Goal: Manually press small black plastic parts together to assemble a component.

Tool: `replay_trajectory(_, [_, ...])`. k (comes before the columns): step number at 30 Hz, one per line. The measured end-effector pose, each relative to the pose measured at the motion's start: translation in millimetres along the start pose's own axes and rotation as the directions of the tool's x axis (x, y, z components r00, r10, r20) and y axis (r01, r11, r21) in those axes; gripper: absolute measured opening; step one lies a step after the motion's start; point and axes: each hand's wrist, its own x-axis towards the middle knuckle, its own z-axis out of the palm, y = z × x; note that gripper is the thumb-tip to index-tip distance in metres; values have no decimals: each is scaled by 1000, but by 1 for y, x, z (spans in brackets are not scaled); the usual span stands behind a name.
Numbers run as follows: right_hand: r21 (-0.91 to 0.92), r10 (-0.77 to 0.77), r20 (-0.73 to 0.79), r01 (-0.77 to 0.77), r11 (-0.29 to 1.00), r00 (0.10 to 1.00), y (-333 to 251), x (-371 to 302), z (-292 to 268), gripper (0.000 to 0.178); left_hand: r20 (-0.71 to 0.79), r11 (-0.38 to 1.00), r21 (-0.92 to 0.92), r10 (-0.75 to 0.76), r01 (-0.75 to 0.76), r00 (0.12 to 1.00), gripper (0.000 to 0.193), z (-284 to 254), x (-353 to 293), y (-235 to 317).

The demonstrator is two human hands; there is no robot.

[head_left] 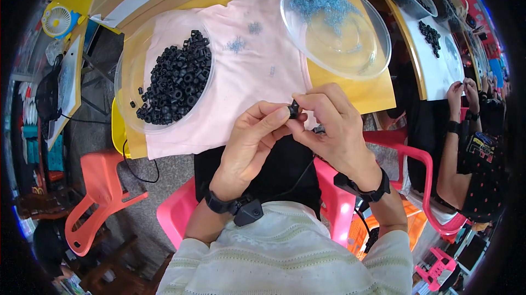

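The small black part [293,110] is pinched between the person's two hands, above the near right corner of the pink cloth [235,84]. What matters most here seems to be how it sits between the fingertips: it lies just to the right of the left thumb's tip and to the left of the right hand's knuckles, with neither hand clearly nearer, since both touch it. Its long axis cannot be told; the fingers cover most of it, and what shows is a stubby, dark shape.

The left hand [253,137] comes in over the cloth's near edge, its thumb closed against the part's left side, the fingers curled beneath. The right hand [335,125] reaches in from beyond the cloth's right edge, its index finger bent over the top of the part and its thumb below, so the grip is tight on both sides with hardly a gap. Something small shows under the right hand's fingers, too covered to identify.

On the cloth's left side stands a clear basin [125,73] with a heap of black parts [178,78]; beyond its far right edge, a clear bowl [378,48] holds tiny bluish pieces [326,7].
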Motion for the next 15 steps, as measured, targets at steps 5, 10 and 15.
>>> replay_trajectory(5, [-37,-108,15,109,993,994,9,-1,6,32,-39,998,44,42,-40,998,8,-4,-1,-3])
replay_trajectory(10, [-62,-75,-38,72,995,996,8,-11,18,32,-54,995,85,53,-48,997,7,-7,-2,-2])
replay_trajectory(15, [-42,-2,-48,0,999,999,9,-10,17,32,-72,988,129,96,-86,993,10,-8,4,-7])
